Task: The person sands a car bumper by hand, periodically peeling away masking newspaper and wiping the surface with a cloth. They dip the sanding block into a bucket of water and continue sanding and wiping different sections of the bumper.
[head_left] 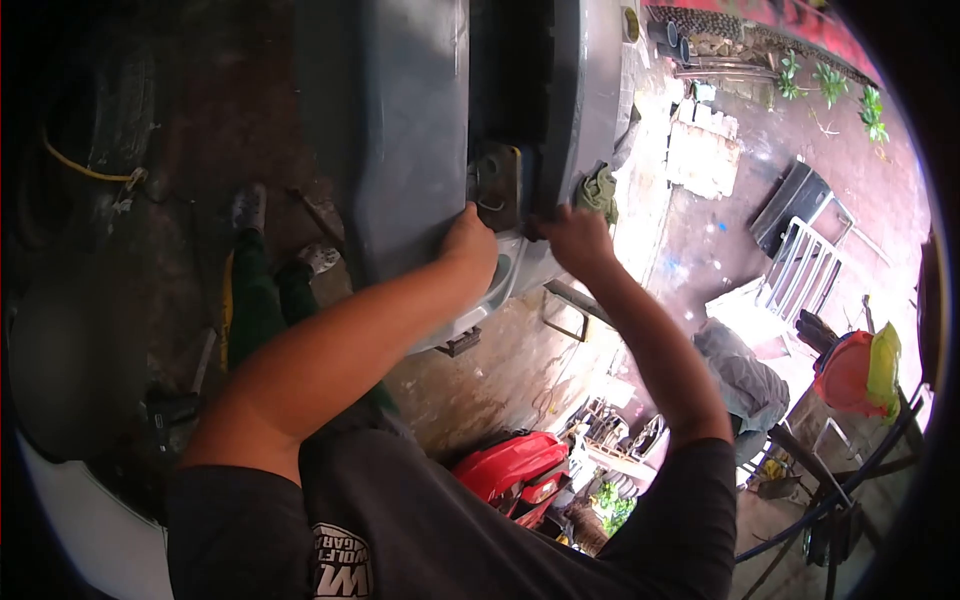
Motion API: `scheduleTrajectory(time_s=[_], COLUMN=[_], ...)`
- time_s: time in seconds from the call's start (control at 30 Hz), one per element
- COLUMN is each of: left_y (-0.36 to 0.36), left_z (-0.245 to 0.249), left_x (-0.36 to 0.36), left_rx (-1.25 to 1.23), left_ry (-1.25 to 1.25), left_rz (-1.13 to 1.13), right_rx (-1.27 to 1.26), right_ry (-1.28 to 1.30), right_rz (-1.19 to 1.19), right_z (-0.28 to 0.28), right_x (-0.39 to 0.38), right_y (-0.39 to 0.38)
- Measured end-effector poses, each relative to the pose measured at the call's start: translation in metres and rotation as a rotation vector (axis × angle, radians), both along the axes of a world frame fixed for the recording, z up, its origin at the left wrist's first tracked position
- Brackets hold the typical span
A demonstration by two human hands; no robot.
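Observation:
A grey vehicle body part (415, 130) fills the upper middle, with a second grey panel (583, 90) to its right and a dark gap between them. My left hand (470, 245) is closed at the edge of the left panel, beside a lamp-like housing (498, 185) in the gap; what its fingers hold is hidden. My right hand (574, 240) is closed near the lower end of the right panel, around something small and dark that I cannot make out. Just above it, a green cloth (598, 192) lies on the right panel.
A red vehicle or machine (512, 468) stands below. On the right are a white metal rack (803, 265), a dark panel (790, 207), a grey cloth (742, 375) and an orange container (845, 372). A yellow hose (85, 168) hangs at the left.

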State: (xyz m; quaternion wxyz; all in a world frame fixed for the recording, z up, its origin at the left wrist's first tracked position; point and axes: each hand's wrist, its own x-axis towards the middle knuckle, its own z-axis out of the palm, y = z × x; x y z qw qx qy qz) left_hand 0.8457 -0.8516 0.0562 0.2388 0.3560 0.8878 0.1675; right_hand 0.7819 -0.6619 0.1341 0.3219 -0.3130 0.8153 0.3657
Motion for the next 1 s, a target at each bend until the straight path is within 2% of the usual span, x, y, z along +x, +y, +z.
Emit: scheduleTrajectory(time_s=[0.07,0.13,0.2,0.27,0.4,0.5,0.57,0.6,0.67,0.73,0.8,0.9,0.93,0.97,1.0], left_y=[0.004,0.005,0.002,-0.007,0.003,-0.001,-0.005,-0.003,-0.002,0.006,0.007,0.002,0.002,0.003,0.002], left_z=[-0.003,-0.005,-0.003,0.001,-0.006,0.001,0.007,0.006,0.002,-0.004,-0.003,0.001,0.001,0.000,-0.001], left_x=[0.003,0.008,0.012,0.007,0.011,0.009,0.007,0.009,0.008,0.012,0.009,0.007,0.009,0.011,0.010], left_rx=[0.008,0.012,0.022,0.033,0.003,-0.002,-0.019,-0.015,-0.009,0.000,0.000,-0.017,-0.016,-0.014,-0.011], left_ry=[0.012,0.046,0.064,0.085,0.116,0.103,0.081,0.077,0.077,0.060,0.054,0.065,0.081,0.096,0.107], left_rz=[0.034,0.051,0.039,0.010,0.052,0.035,0.019,0.017,0.020,0.063,0.070,0.046,0.053,0.060,0.055], right_rx=[0.188,0.137,-0.033,0.039,0.115,0.127,0.095,-0.049,-0.109,0.013,0.025,0.052,0.114,0.012,-0.031], right_ry=[-0.053,0.077,0.219,0.257,-0.072,-0.070,0.137,0.270,0.341,0.233,0.074,-0.038,0.029,0.174,0.276], right_rz=[0.274,0.305,0.290,0.220,0.134,0.362,0.314,0.283,0.182,0.114,0.205,0.320,0.288,0.470,0.354], right_z=[0.004,0.018,0.028,0.016,0.020,0.013,0.017,0.018,0.017,0.015,0.004,0.010,0.005,0.002,0.007], right_x=[-0.030,-0.067,-0.096,-0.072,-0.005,-0.056,-0.109,-0.131,-0.122,-0.068,-0.015,-0.036,-0.066,-0.105,-0.142], right_y=[-0.010,-0.044,-0.057,-0.037,0.001,-0.003,-0.039,-0.051,-0.056,-0.030,0.020,0.022,0.005,0.003,-0.031])
